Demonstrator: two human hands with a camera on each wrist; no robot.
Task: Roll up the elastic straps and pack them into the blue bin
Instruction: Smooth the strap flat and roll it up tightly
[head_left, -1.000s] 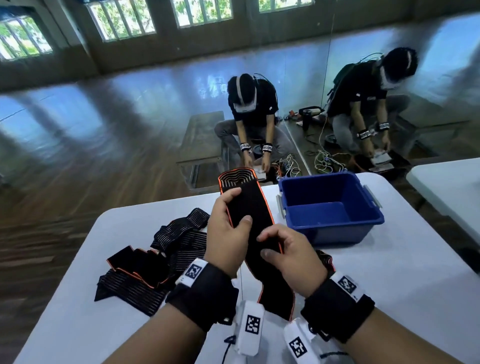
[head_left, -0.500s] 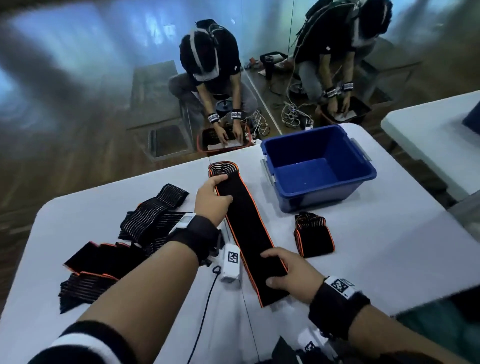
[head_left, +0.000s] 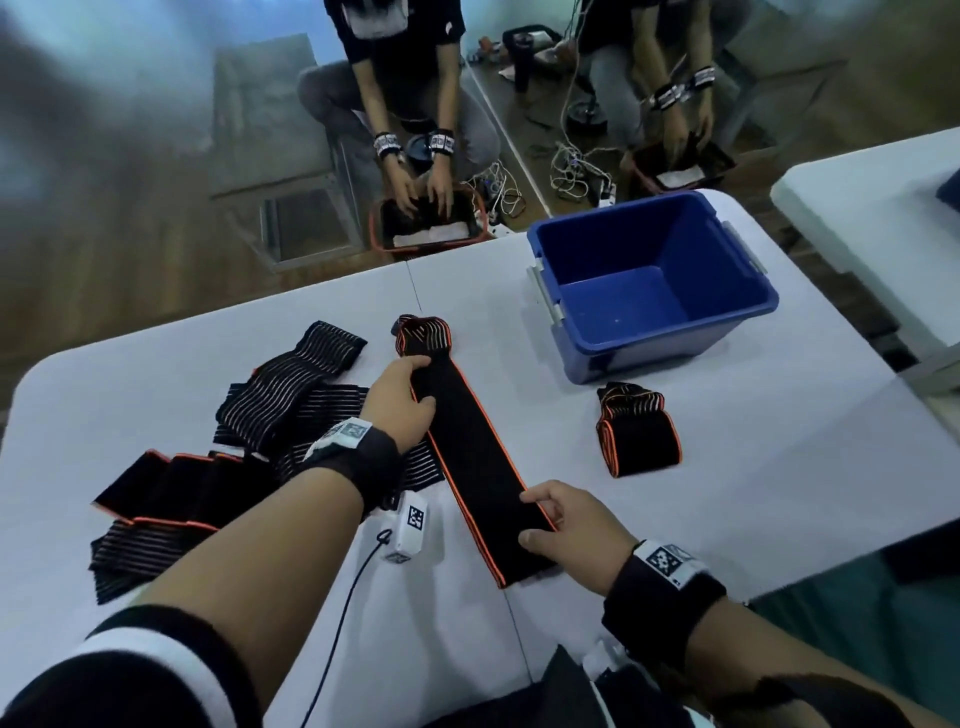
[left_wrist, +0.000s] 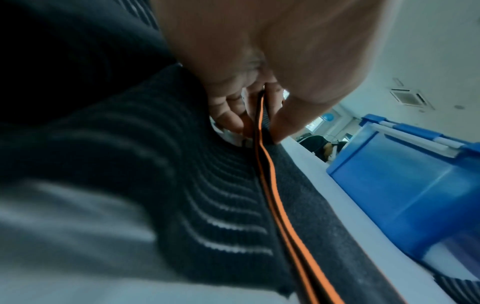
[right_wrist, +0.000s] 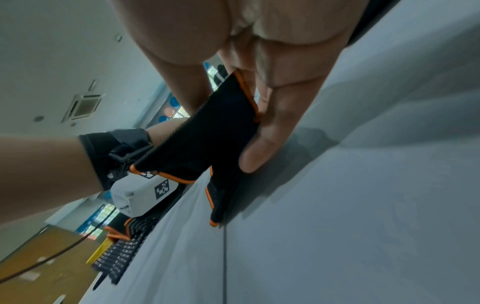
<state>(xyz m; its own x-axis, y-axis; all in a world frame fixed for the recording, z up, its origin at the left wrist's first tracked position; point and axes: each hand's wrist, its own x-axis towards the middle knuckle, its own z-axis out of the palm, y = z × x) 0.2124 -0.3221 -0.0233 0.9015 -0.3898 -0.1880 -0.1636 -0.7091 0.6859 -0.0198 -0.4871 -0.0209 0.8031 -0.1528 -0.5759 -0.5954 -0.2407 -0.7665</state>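
Note:
A long black strap with orange edges (head_left: 470, 457) lies stretched out on the white table (head_left: 753, 493), its far end folded into a striped loop. My left hand (head_left: 405, 397) pinches the strap near the far end; the left wrist view shows thumb and fingers (left_wrist: 283, 123) clamped on its orange edge (left_wrist: 275, 205). My right hand (head_left: 566, 525) grips the near end, fingers (right_wrist: 267, 142) curled under the strap (right_wrist: 207, 139). One rolled strap (head_left: 636, 431) sits in front of the blue bin (head_left: 660, 332), whose inside holds nothing.
A heap of unrolled black straps (head_left: 218, 457) covers the table's left side, under my left forearm. A second white table (head_left: 872, 208) stands to the right. Beyond the far edge, two people crouch over boxes on the floor among cables (head_left: 571, 166).
The strap has gone from held up in both hands to laid flat. My hands slid apart, left toward the far end, right toward the near end. The camera tilted down.

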